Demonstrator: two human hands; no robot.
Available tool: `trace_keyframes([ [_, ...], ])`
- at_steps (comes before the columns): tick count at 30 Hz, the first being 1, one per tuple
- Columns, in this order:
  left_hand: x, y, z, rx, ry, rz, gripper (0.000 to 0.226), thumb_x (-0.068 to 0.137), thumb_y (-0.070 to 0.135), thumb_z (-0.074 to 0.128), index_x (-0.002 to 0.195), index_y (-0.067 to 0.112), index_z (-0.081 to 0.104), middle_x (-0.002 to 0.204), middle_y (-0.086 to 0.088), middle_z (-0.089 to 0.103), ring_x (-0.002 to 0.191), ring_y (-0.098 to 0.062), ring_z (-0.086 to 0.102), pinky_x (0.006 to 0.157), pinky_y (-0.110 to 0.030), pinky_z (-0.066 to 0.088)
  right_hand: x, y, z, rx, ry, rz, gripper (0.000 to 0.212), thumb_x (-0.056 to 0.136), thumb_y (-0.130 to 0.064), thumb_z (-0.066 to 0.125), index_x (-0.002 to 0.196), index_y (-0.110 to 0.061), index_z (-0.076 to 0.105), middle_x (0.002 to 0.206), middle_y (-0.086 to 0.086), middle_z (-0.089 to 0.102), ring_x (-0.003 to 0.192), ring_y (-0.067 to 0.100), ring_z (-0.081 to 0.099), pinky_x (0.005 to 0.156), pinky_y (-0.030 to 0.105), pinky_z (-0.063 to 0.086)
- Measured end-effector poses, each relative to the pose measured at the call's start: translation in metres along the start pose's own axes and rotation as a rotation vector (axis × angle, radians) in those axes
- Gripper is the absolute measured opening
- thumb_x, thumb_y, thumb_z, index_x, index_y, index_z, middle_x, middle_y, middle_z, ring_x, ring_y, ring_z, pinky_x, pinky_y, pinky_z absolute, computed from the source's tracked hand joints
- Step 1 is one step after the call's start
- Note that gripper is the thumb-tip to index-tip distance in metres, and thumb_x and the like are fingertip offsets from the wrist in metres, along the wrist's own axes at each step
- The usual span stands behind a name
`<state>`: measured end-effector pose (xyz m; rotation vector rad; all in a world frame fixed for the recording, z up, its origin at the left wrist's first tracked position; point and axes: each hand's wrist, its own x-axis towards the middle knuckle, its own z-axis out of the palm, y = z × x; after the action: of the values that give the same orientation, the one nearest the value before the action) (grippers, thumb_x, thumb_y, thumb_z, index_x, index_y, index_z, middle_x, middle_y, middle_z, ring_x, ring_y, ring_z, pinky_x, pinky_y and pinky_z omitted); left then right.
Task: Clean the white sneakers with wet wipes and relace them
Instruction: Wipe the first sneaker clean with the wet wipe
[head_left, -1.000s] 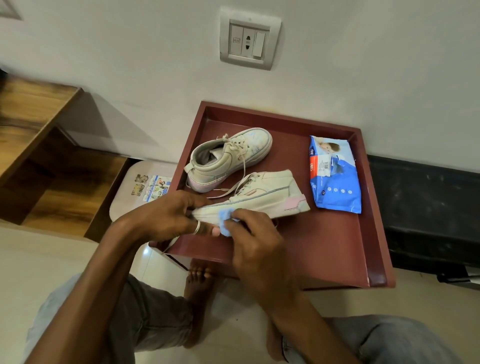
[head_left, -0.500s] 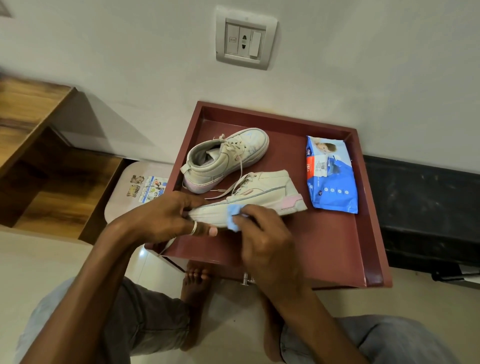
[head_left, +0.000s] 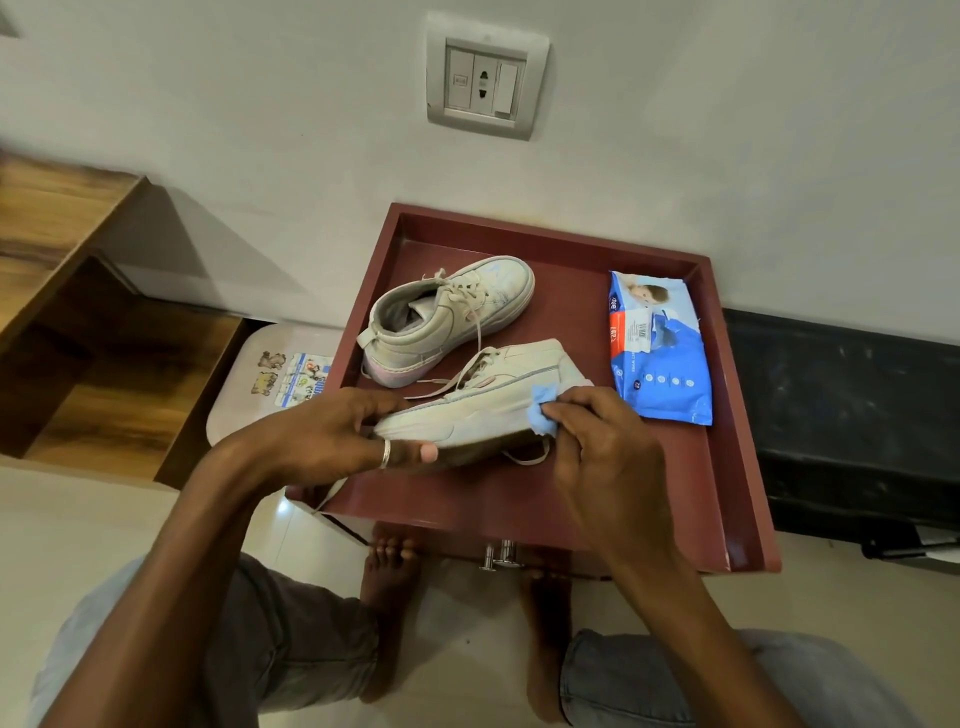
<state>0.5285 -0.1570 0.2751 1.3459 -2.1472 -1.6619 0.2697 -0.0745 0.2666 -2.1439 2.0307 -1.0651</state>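
Note:
My left hand (head_left: 332, 439) grips the toe end of a white sneaker (head_left: 488, 402) tipped on its side over the front of the dark red tray table (head_left: 727, 467). My right hand (head_left: 597, 447) pinches a light blue wet wipe (head_left: 543, 415) against the sneaker's side near the heel. Loose laces trail from this shoe. The second white sneaker (head_left: 449, 322) stands upright behind it, still laced. A blue pack of wet wipes (head_left: 657, 348) lies flat at the tray's right side.
The tray table stands against a white wall with a socket plate (head_left: 485, 78). A wooden shelf unit (head_left: 78, 322) is at the left, a white stool with stickers (head_left: 280, 374) beside the tray, a dark bench (head_left: 852, 426) at the right. My knees and bare feet are below.
My right hand has slid the wipe along the sneaker's side from near the toe toward the heel. The shoe is tipped further, showing its sole edge.

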Motion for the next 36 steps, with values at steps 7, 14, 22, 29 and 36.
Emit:
trace_keyframes([
  [7, 0.003, -0.005, 0.002, 0.089, 0.001, -0.012, 0.075, 0.064, 0.088, 0.057, 0.116, 0.035, 0.062, 0.107, 0.014, 0.070, 0.099, -0.008, 0.066, 0.084, -0.037, 0.060, 0.000, -0.001, 0.003, 0.057, 0.002, 0.030, 0.018, 0.085, 0.002, 0.070, 0.101, -0.003, 0.076, 0.097, 0.007, 0.069, 0.085, 0.018, 0.065, 0.073, 0.034, 0.058],
  [14, 0.010, -0.002, 0.014, 0.187, -0.046, -0.089, 0.066, 0.065, 0.082, 0.054, 0.109, 0.033, 0.047, 0.102, 0.000, 0.062, 0.084, -0.015, 0.056, 0.076, -0.045, 0.055, -0.024, -0.052, 0.027, 0.093, -0.109, -0.231, 0.031, 0.102, -0.020, 0.048, 0.109, -0.002, 0.072, 0.110, 0.010, 0.067, 0.102, 0.022, 0.061, 0.091, 0.025, 0.050],
  [22, 0.010, 0.003, 0.012, 0.046, -0.061, -0.103, 0.083, 0.056, 0.083, 0.070, 0.121, 0.035, 0.051, 0.117, 0.011, 0.065, 0.108, -0.010, 0.063, 0.094, -0.039, 0.056, 0.000, 0.029, 0.007, -0.176, -0.062, -0.021, 0.014, 0.087, -0.001, 0.070, 0.101, -0.001, 0.073, 0.104, 0.013, 0.068, 0.095, 0.028, 0.063, 0.074, 0.039, 0.058],
  [29, 0.011, -0.003, 0.008, 0.081, -0.073, -0.088, 0.082, 0.055, 0.086, 0.070, 0.117, 0.034, 0.053, 0.117, 0.007, 0.066, 0.107, -0.018, 0.064, 0.090, -0.043, 0.058, 0.001, 0.008, 0.010, -0.046, 0.002, 0.027, 0.018, 0.085, 0.001, 0.063, 0.098, -0.003, 0.075, 0.098, 0.010, 0.070, 0.086, 0.024, 0.064, 0.077, 0.032, 0.055],
  [36, 0.010, -0.003, 0.008, 0.041, -0.089, -0.079, 0.075, 0.056, 0.082, 0.072, 0.117, 0.044, 0.052, 0.118, 0.017, 0.064, 0.106, 0.000, 0.062, 0.089, -0.027, 0.057, -0.012, -0.002, 0.023, -0.047, -0.082, -0.110, 0.015, 0.084, 0.002, 0.069, 0.097, -0.005, 0.075, 0.101, 0.007, 0.068, 0.088, 0.027, 0.062, 0.074, 0.036, 0.053],
])
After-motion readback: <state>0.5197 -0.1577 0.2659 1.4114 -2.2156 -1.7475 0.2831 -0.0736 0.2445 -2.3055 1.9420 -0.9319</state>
